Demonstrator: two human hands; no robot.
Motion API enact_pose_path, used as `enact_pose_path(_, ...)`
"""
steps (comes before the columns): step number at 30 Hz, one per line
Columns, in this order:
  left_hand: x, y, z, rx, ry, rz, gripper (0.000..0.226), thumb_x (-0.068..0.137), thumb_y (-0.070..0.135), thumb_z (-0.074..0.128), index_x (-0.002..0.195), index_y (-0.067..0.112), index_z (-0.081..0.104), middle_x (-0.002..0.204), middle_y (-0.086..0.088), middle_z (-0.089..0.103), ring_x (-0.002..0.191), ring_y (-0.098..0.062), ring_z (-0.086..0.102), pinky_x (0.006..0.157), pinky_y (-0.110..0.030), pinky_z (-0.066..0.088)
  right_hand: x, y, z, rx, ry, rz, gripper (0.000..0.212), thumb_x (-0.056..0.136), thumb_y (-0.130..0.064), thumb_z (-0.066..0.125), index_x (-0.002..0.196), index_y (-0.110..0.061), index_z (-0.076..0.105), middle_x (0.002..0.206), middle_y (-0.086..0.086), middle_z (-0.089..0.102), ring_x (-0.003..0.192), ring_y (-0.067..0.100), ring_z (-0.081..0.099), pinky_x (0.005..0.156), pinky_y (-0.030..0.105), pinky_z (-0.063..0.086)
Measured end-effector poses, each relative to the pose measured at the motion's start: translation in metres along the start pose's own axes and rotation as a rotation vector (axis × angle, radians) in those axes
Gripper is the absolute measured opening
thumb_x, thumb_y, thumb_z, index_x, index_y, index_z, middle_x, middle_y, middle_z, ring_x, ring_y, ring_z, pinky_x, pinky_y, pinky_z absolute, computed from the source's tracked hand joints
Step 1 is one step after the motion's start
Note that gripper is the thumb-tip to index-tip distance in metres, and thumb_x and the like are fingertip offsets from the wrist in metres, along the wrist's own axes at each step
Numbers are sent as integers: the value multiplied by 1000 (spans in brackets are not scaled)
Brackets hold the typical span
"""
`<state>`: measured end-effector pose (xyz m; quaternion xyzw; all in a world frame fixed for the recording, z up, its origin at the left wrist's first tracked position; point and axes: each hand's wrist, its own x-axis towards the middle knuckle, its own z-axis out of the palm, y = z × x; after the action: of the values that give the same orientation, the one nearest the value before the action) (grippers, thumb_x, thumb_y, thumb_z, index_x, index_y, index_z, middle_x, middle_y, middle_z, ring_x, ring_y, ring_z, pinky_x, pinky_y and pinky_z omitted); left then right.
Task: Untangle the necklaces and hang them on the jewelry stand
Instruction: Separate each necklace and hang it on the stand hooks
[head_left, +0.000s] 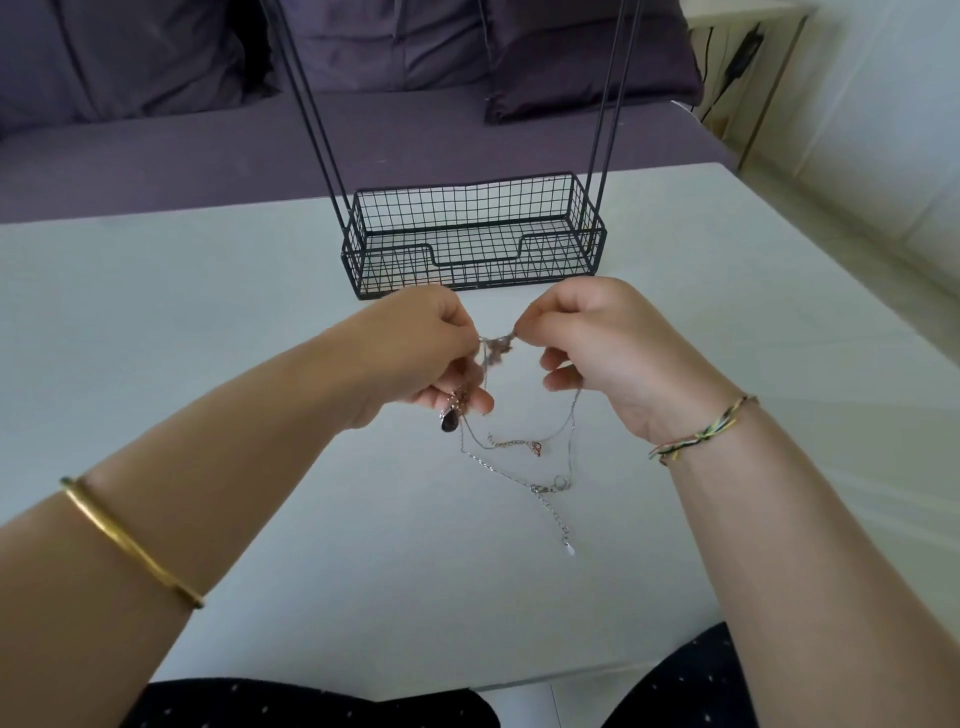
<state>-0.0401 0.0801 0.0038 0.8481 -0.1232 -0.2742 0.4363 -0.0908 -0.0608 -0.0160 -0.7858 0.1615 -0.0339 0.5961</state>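
- The left hand (421, 353) is closed, with the thumb and first finger pinching one side of the knot of the necklaces (496, 348). Its lower fingers are curled around some chain and a dark drop-shaped pendant (448, 422).
- The right hand (597, 343) is also closed and pinches the other side of the knot. Its lower fingers are bent, and thin chain passes by them.
- Both hands hold the necklaces in the air above the white bench (208, 312), in front of the jewelry stand (561, 260).
- I can count two chain colours, one silver and one rose, and two clasps hanging down. The exact number of necklaces I cannot tell.
- There is one stand, which has a black wire basket and two pairs of thin rods going up.
- There is one gold bangle (130, 540) on the left arm and one woven bracelet (701, 431) on the right wrist.
- A purple sofa (156, 156) is behind the bench.
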Motion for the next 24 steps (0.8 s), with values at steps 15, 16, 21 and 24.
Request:
enact_pose_path(15, 1, 5, -1, -129, 45, -61, 17, 93, 7, 42, 79, 6, 52, 75, -8, 63, 61, -17, 61, 69, -30, 53, 0, 0, -2, -57, 33, -51, 6, 79, -11, 67, 77, -16, 69, 44, -19, 47, 43, -5, 43, 40, 6, 30)
enact_pose_path(16, 2, 6, 0, -158, 46, -64, 18, 92, 7, 43, 77, 6, 53, 71, -7, 63, 61, -18, 61, 71, -31, 53, -1, 0, -2, -63, 14, -74, 5, 78, -11, 69, 77, -16, 69, 40, -21, 45, 41, -6, 42, 38, 5, 27)
enact_pose_path(21, 4, 4, 1, -138, 44, -87, 20, 92, 12, 40, 76, 8, 51, 71, -5, 68, 64, -17, 68, 81, -33, 53, -3, -1, -2, -99, -2, -106, 8, 83, -17, 69, 75, -15, 68, 58, -12, 53, 40, -4, 41, 40, 6, 28)
enact_pose_path(24, 4, 1, 0, -55, 29, -71, 19, 93, 14, 38, 81, 10, 53, 84, -7, 74, 85, -16, 71, 94, -37, 50, -2, 0, -1, -117, 0, -67, 13, 86, -20, 65, 73, -17, 66, 62, -8, 52, 45, -2, 43, 47, 11, 33)
